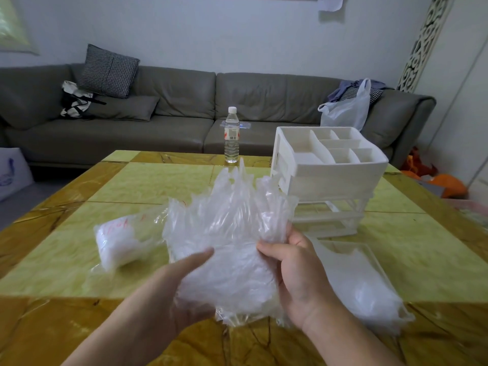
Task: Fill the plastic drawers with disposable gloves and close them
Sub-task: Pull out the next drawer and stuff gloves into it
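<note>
I hold a thick stack of clear disposable gloves (227, 233) above the table's front, fingers of the gloves pointing up and away. My left hand (174, 283) supports the stack from below, thumb on top. My right hand (295, 273) grips its right edge with thumb over it. The white plastic drawer unit (330, 175) stands at the right back of the table, with a divided tray on top. A pulled-out clear drawer (351, 249) lies in front of it with gloves (369, 289) spilling over it. A bag of gloves (118, 244) lies at left.
The yellow-green marble table (148, 180) carries a water bottle (232, 136) at its far edge. A grey sofa (171, 107) with cushions, a tote and a white plastic bag (348, 109) runs behind. Orange items lie on the floor at right.
</note>
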`<state>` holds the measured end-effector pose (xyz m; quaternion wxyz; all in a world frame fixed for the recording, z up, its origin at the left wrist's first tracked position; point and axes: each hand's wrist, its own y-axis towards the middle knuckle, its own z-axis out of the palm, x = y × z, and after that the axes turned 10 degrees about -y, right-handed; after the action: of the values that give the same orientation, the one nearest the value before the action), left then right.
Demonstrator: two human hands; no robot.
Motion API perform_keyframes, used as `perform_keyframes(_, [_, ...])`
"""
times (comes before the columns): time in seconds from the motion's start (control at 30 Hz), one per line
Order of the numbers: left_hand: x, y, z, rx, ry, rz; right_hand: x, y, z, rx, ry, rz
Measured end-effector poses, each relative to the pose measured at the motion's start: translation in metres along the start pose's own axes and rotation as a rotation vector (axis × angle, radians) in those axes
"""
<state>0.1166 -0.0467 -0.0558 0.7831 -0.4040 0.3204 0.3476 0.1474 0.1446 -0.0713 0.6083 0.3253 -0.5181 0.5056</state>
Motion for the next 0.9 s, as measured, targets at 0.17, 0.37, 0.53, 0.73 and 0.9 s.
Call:
perform_keyframes(0.17, [0.002, 0.006, -0.009, -0.016, 0.344, 0.185, 0.009, -0.004, -0.006, -0.056, -0.292, -0.021])
perform_keyframes(0.37, [0.000, 0.005, -0.012, -0.014, 0.496, 0.299, 0.013, 0.002, -0.016, -0.225, -0.354, -0.077])
perform_keyframes(0.53, [-0.001, 0.005, -0.010, -0.024, 0.566, 0.354, 0.018, 0.005, -0.020, -0.234, -0.332, -0.099])
perform_keyframes(0.73, [0.000, 0.001, -0.005, -0.018, 0.597, 0.372, 0.021, 0.007, -0.021, -0.269, -0.266, -0.074])
perform_keyframes(0.9, [0.007, 0.002, 0.002, -0.181, 0.464, 0.576, 0.009, -0.005, -0.006, 0.125, -0.150, 0.201])
